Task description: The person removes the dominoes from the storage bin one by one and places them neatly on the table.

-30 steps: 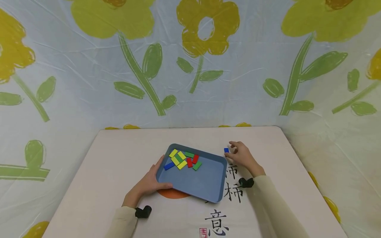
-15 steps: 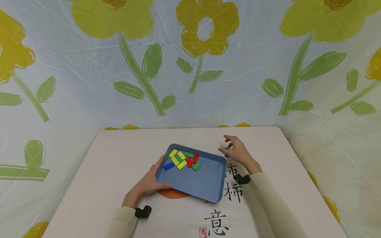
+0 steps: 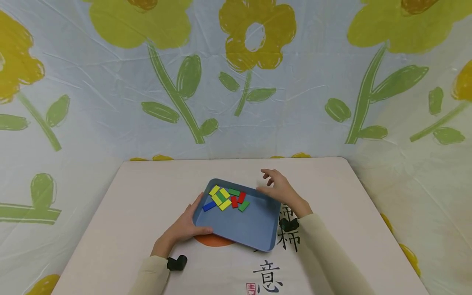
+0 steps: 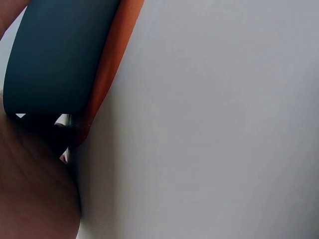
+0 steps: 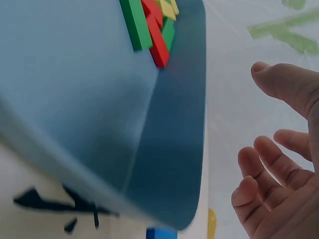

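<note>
Since half a second earlier, the right hand [image 3: 283,190] had shifted left, from just outside the tray's far right corner to the rim near that corner. The pale backdrop [image 3: 306,102], printed with yellow flowers [image 3: 236,57], rose behind the worktop [image 3: 155,184], which bore brushed black characters [image 3: 270,278] and an orange patch [image 3: 212,241] partly under the tray. The blue-grey rectangular tray [image 3: 239,227] sat askew near the middle of the worktop. The left hand [image 3: 184,223] lay spread around its left near corner, fingers straight along the left wall and thumb along the near rim. The right hand held nothing; its thumb stood apart from loosely bent fingers, and whether it touched the rim could not be told. Flat blocks clustered in the tray's far left part: four yellow blocks [image 3: 225,205], three green blocks [image 3: 243,205], two red blocks [image 3: 234,202] and a blue block [image 3: 209,206]. Another, stray blue block [image 5: 162,233] showed partly beyond the tray's edge in the right wrist view.
</note>
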Motion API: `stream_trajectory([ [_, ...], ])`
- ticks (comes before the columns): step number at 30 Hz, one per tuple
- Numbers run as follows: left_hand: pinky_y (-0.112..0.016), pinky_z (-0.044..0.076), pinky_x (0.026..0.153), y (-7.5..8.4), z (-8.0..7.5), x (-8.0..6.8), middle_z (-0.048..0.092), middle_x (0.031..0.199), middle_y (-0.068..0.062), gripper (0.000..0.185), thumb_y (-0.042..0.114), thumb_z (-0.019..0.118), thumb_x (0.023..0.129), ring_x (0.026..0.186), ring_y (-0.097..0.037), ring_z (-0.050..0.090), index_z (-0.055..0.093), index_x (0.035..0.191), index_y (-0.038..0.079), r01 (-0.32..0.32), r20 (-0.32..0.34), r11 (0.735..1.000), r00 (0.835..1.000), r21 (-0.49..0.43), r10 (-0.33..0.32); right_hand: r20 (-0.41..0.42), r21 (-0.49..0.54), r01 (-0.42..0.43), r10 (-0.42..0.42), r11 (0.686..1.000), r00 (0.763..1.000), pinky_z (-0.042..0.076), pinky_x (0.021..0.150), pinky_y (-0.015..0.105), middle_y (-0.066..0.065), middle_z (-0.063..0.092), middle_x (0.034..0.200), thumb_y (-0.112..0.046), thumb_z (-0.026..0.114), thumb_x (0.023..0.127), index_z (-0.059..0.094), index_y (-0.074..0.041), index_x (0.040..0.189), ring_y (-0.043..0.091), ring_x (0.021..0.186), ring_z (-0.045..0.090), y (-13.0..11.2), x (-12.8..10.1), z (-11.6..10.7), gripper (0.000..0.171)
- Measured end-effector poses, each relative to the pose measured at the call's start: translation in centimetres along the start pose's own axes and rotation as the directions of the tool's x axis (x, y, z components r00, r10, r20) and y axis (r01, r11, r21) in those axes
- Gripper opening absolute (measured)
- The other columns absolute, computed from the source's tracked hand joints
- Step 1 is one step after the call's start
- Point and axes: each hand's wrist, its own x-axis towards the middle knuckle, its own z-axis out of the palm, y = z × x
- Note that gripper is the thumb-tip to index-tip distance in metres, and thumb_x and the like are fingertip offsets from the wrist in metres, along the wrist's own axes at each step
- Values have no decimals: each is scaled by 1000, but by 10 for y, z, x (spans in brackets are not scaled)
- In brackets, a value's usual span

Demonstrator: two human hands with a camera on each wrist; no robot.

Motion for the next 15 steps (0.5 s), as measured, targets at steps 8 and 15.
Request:
stream_trajectory([
  [8,-78,22,115,-1,1,0,14,173,-16,120,58,85,75,157,-52,4,6,165,44,-3,-13,1000,1000,9,3,41,-15,47,-46,999,998,56,83,41,22,61,128,-28,81,90,49,-3,150,28,100,63,-15,6,20,72],
  [15,-78,21,115,-2,1,2,14,173,-14,121,58,85,75,157,-52,4,6,166,41,-13,-14,1000,1000,16,13,80,-1,78,-78,997,994,56,84,39,20,62,127,-26,82,90,51,-3,149,27,99,62,-27,9,35,71],
])
